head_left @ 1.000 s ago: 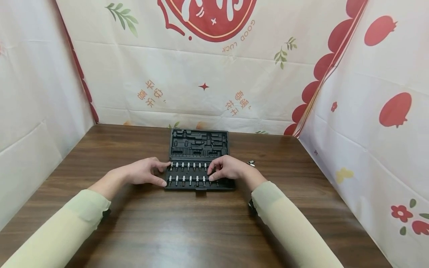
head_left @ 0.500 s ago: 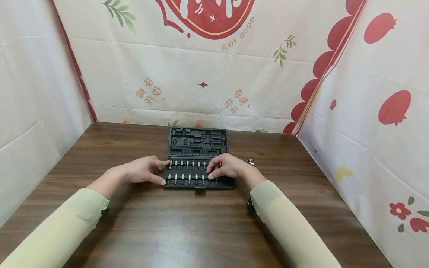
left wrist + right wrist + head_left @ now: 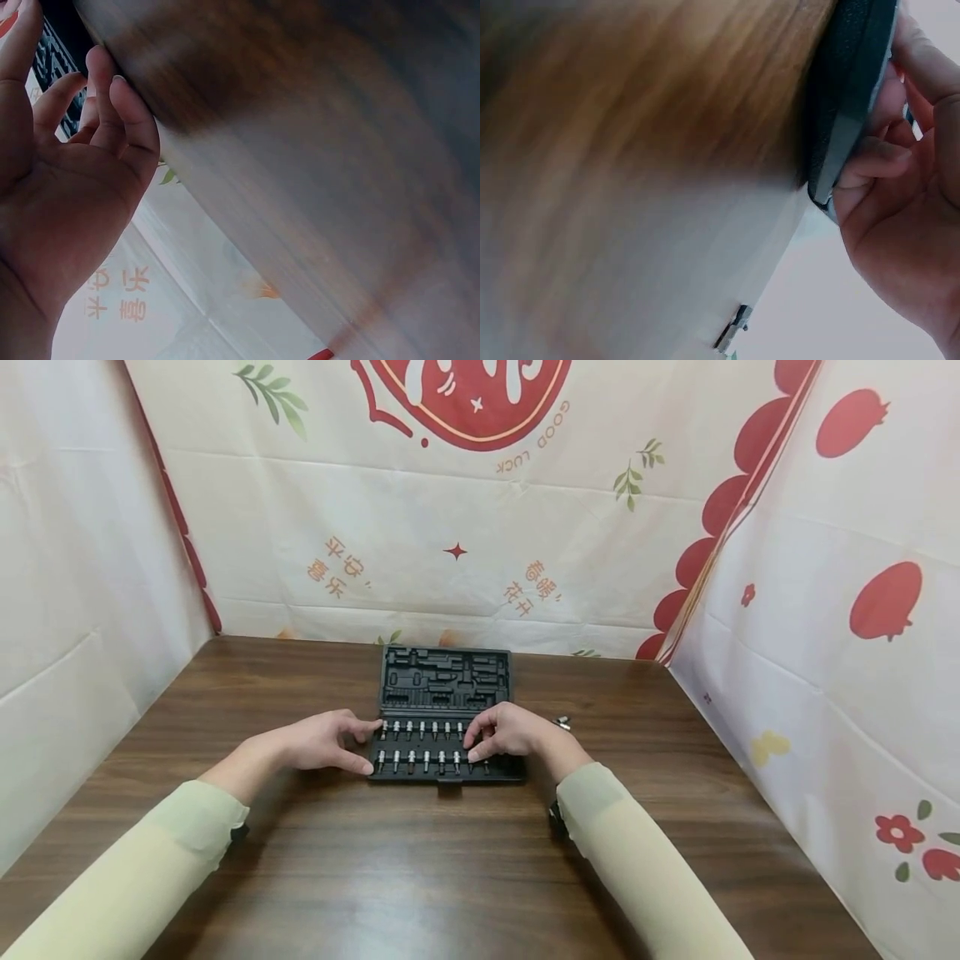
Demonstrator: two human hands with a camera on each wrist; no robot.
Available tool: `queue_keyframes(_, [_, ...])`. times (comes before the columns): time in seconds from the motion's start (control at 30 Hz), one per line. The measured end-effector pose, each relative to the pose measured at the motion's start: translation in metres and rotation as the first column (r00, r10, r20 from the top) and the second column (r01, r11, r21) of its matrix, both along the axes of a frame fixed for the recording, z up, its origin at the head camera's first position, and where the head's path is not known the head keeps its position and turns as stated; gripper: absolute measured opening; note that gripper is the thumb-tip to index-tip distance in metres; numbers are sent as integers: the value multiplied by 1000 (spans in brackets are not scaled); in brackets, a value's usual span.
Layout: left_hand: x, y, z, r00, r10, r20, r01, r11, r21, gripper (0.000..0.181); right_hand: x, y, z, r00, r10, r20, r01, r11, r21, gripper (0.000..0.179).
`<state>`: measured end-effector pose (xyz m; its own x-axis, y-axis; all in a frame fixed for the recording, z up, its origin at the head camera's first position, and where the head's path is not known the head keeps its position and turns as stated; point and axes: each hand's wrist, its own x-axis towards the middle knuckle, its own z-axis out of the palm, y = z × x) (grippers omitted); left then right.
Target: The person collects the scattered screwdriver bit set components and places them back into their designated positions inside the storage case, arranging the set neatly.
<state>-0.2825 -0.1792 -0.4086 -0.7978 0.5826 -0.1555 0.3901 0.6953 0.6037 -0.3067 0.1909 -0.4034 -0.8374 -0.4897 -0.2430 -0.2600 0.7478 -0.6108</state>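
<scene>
An open black plastic case [image 3: 420, 745] lies on the table, two rows of silver bit sockets [image 3: 426, 760] set in its near half. At its left side, my left hand [image 3: 322, 742] touches the edge with thumb and index finger spread apart; the other fingers are loosely bent in the left wrist view. Over the case's right part, my right hand [image 3: 516, 731] has its thumb and index finger close together on a bit socket in the front row, whose top they hide. In the right wrist view, curled fingers [image 3: 881, 161] lie against the case's edge.
The molded lid [image 3: 446, 681] stands folded back behind the rows. A couple of small loose metal pieces [image 3: 562, 723] lie on the wooden table [image 3: 420, 868] right of the case. Printed cloth walls [image 3: 420, 510] enclose the table at the back and sides.
Both hands keep almost the same place at the case. The whole view shifts very slightly with the head.
</scene>
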Motion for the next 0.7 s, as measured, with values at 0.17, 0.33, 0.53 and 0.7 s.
queue_keyframes(0.17, [-1, 0, -2, 1000, 2, -5, -2, 1000, -4, 90, -1, -5, 4, 1000, -7, 25, 6, 1000, 15, 10])
queue_keyframes(0.33, [0, 2, 0, 1000, 0, -3, 0, 1000, -8, 91, -3, -5, 5, 1000, -9, 30, 8, 1000, 18, 11])
queue_keyframes(0.53, [1, 2, 1, 1000, 2, -15, -2, 1000, -9, 92, -1, -1, 1, 1000, -26, 3, 26, 1000, -10, 13])
queue_keyframes(0.7, [1, 3, 0, 1000, -1, -23, 1, 1000, -3, 90, 3, 0, 0, 999, -27, -21, 27, 1000, -9, 14])
